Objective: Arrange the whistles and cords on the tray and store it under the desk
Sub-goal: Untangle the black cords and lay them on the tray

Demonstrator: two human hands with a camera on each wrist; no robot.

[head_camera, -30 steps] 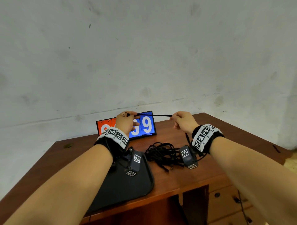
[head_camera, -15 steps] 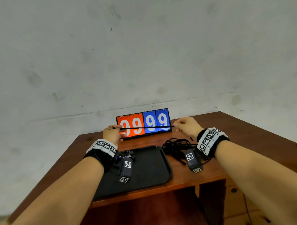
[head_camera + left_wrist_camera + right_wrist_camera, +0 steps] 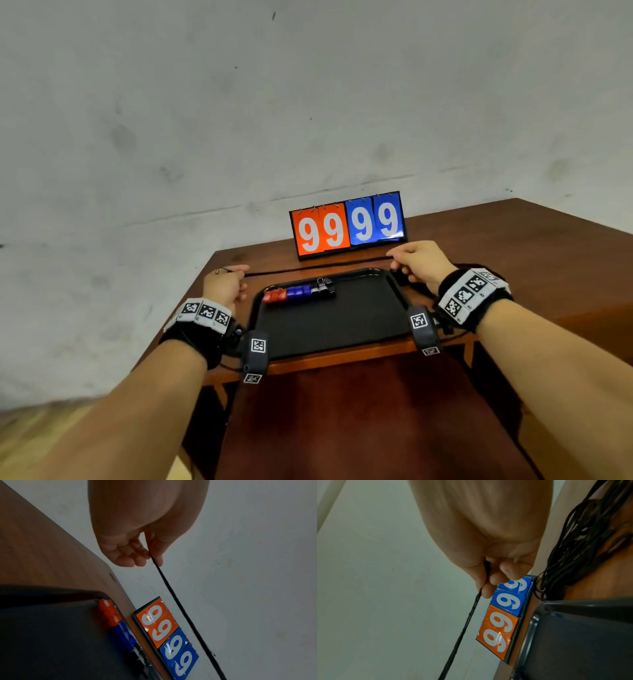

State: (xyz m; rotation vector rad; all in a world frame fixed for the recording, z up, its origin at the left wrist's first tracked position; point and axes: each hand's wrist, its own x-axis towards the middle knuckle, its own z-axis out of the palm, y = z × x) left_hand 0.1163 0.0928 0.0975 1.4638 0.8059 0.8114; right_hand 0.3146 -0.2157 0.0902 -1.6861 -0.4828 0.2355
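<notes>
A black cord (image 3: 318, 266) is stretched taut between my two hands, just beyond the far rim of the black tray (image 3: 329, 325). My left hand (image 3: 227, 279) pinches its left end between thumb and fingers (image 3: 152, 559). My right hand (image 3: 399, 258) pinches the right end (image 3: 481, 592). A row of whistles (image 3: 298, 293), red, blue and black, lies along the tray's far edge. A tangle of black cords (image 3: 583, 547) lies on the desk right of the tray, mostly hidden behind my right hand in the head view.
A flip scoreboard (image 3: 347, 224) showing 9999 stands on the wooden desk (image 3: 513, 240) behind the tray, near the grey wall. The desk's left edge lies close to my left hand. Drawers sit under the desk at right.
Both hands have moved apart and lowered, pulling the cord out longer and bringing it down from in front of the scoreboard to just above the tray's far rim.
</notes>
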